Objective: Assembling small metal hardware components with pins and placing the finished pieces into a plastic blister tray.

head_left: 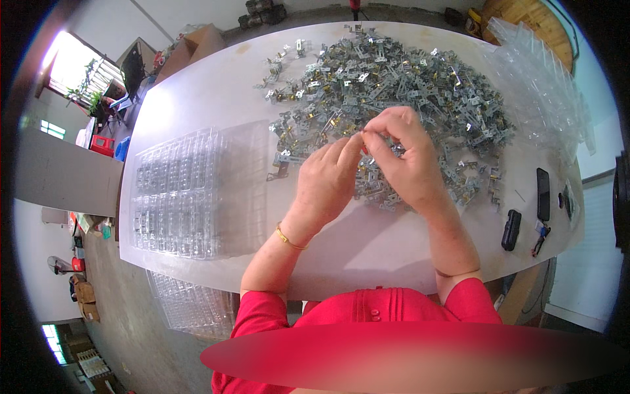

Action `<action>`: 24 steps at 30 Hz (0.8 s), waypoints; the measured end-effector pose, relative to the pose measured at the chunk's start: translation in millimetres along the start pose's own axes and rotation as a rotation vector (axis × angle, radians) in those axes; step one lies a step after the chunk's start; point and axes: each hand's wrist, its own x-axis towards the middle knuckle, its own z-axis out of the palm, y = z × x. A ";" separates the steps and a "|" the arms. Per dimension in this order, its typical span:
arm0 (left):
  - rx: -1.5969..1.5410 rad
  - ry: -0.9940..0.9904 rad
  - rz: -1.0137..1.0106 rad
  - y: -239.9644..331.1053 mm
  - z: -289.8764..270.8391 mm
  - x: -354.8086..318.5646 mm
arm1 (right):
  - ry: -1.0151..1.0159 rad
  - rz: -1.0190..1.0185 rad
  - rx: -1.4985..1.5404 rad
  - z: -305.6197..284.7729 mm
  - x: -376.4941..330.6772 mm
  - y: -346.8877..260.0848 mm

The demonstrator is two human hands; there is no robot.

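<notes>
My left hand (329, 176) and my right hand (408, 157) meet fingertip to fingertip above the near edge of a big heap of small metal brackets (394, 72). Both are closed in a pinch. Whatever lies between the fingertips is too small and hidden to name; a speck of red shows just below them. Silver-grey makes up most of the heap, with some brass-coloured parts mixed in. To the left lie clear plastic compartment trays (177, 161), where rows of small metal parts show in some of the pockets.
A pale table (315, 269) carries everything. Clear plastic trays (538, 85) pile up at the far right. Near the right edge are a phone (543, 194), a black case (511, 230) and keys (541, 240). More clear trays (187, 299) sit below the table's left front edge.
</notes>
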 end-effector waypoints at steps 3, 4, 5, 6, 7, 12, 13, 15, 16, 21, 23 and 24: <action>-0.106 -0.015 -0.033 -0.2 2.6 -1.9 | 0.082 0.030 0.054 -4.1 4.3 -4.3; -0.321 -0.039 -0.251 -0.7 1.6 -2.5 | 0.082 0.031 0.053 -5.8 5.0 -6.5; -0.535 -0.063 -0.469 -1.5 0.2 -3.0 | 0.081 0.131 0.125 -7.1 5.2 -9.3; -0.535 -0.064 -0.469 -4.8 -2.2 -2.7 | 0.079 0.232 0.199 -8.1 5.1 -11.2; -0.699 -0.053 -0.550 -9.3 -5.4 -1.4 | 0.080 0.232 0.199 -9.4 5.1 -12.4; -1.059 -0.001 -0.705 -5.4 -17.6 6.0 | -0.066 0.231 0.047 -7.8 2.8 -15.7; -1.058 -0.001 -0.706 -5.0 -18.3 5.7 | -0.066 0.232 0.048 -6.5 2.7 -16.3; -1.060 0.014 -0.709 -4.3 -19.2 4.8 | -0.114 0.239 0.052 -4.0 2.3 -16.5; -1.060 0.015 -0.710 -4.6 -18.6 4.1 | -0.115 0.239 0.053 -2.7 1.9 -15.8; -0.946 0.021 -0.657 -1.3 -14.3 5.0 | -0.122 0.242 0.019 -5.1 2.0 -15.7; -0.881 0.029 -0.624 -4.4 -12.1 2.3 | -0.120 0.234 0.004 -4.2 2.1 -16.4; -0.819 0.035 -0.590 -5.2 -11.1 2.0 | -0.116 0.228 -0.015 -3.7 1.7 -15.9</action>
